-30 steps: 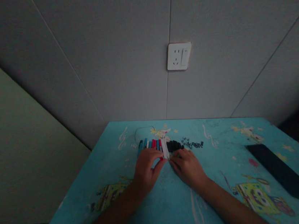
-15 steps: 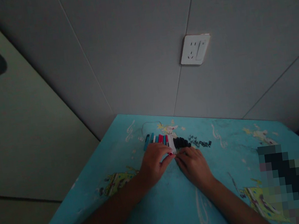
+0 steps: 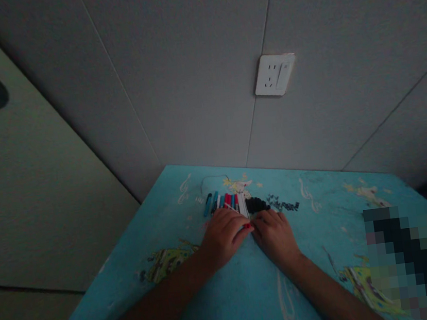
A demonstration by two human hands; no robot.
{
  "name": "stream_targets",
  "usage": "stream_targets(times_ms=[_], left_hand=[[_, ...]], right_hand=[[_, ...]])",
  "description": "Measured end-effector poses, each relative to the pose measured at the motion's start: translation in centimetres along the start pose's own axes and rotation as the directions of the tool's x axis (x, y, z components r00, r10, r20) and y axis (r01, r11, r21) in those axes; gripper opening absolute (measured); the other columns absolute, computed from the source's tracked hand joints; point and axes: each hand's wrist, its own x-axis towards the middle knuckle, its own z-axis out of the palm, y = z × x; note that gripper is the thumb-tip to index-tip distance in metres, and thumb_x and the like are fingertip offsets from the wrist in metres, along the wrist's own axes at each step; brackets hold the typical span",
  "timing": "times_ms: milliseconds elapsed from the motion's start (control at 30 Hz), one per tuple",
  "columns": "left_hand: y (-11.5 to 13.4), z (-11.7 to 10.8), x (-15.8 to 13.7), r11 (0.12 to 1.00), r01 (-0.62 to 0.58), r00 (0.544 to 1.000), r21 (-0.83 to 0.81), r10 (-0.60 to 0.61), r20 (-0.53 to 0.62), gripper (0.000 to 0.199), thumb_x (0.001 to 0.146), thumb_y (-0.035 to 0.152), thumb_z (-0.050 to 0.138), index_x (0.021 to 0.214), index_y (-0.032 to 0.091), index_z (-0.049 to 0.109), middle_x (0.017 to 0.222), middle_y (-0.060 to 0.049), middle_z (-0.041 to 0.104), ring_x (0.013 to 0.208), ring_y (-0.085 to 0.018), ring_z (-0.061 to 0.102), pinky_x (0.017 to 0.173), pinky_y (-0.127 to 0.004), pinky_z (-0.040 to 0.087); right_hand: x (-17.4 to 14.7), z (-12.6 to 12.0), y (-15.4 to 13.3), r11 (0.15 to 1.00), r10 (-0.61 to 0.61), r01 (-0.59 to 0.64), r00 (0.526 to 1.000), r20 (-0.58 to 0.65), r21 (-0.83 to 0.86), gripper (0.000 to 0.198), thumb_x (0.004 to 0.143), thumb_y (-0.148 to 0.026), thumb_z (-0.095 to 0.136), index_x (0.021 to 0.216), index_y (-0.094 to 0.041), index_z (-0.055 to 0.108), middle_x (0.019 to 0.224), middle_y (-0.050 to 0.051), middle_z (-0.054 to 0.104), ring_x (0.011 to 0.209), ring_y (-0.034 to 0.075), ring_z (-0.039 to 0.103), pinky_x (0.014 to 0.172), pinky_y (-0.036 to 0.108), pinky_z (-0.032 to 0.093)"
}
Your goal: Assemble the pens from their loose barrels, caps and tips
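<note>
My left hand point(image 3: 225, 234) pinches a small part with a bright red end point(image 3: 247, 225) between thumb and fingers; it looks like a pen part. A thin white stick point(image 3: 233, 208) shows above those fingers, pointing up and left. Close against the red end, my right hand point(image 3: 274, 230) is closed, its fingers curled down; what they hold is hidden. Just beyond the hands lies a row of blue, white and red pen-like barrels point(image 3: 218, 201), beside a group of white rods point(image 3: 242, 203). Several black caps or plugs point(image 3: 258, 204) lie to the right of the rods.
Small dark pieces point(image 3: 284, 203) are scattered right of the black ones. Everything lies on a blue table point(image 3: 231, 303) printed with cartoons, its far edge against a grey wall point(image 3: 188, 80) with a white socket point(image 3: 275, 74). A pixelated patch covers the table's right side.
The red end in my left hand has shifted slightly down and toward my right hand. The thin white stick now shows above the left fingers. The view has tilted a little.
</note>
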Motion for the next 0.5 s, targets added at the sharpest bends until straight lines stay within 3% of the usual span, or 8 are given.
stream_targets(times_ms=[267, 367, 500], left_hand=[[0.5, 0.2, -0.2, 1.0, -0.013, 0.998, -0.008, 0.013, 0.058, 0.009, 0.09, 0.025, 0.06, 0.097, 0.019, 0.06, 0.088, -0.006, 0.068, 0.084, -0.02, 0.062, 0.082, -0.037, 0.048], [0.6, 0.2, -0.3, 0.999, 0.022, 0.998, -0.035, -0.02, 0.059, 0.012, 0.091, 0.02, 0.058, 0.102, 0.019, 0.059, 0.091, -0.006, 0.067, 0.086, -0.019, 0.062, 0.081, -0.035, 0.049], [0.8, 0.4, -0.5, 0.97, 0.185, 0.981, -0.155, -0.173, 0.083, 0.019, 0.095, 0.016, 0.049, 0.112, 0.019, 0.057, 0.098, -0.007, 0.065, 0.091, -0.018, 0.062, 0.083, -0.03, 0.05]], right_hand=[[0.0, -0.1, -0.1, 1.0, 0.017, -0.017, 1.0, -0.022, 0.018, 0.014, 0.089, -0.016, 0.057, 0.08, -0.019, 0.066, 0.086, 0.009, 0.064, 0.085, 0.024, 0.055, 0.075, 0.038, 0.036], [-0.2, -0.6, 0.1, 0.973, 0.088, -0.067, 0.992, -0.09, 0.22, 0.013, 0.092, -0.02, 0.054, 0.087, -0.019, 0.066, 0.089, 0.009, 0.064, 0.086, 0.023, 0.057, 0.078, 0.038, 0.04], [-1.3, -1.6, 0.4, 0.81, 0.232, -0.089, 0.957, -0.177, 0.579, 0.013, 0.094, -0.025, 0.053, 0.09, -0.02, 0.064, 0.092, 0.008, 0.063, 0.084, 0.021, 0.058, 0.076, 0.035, 0.046]])
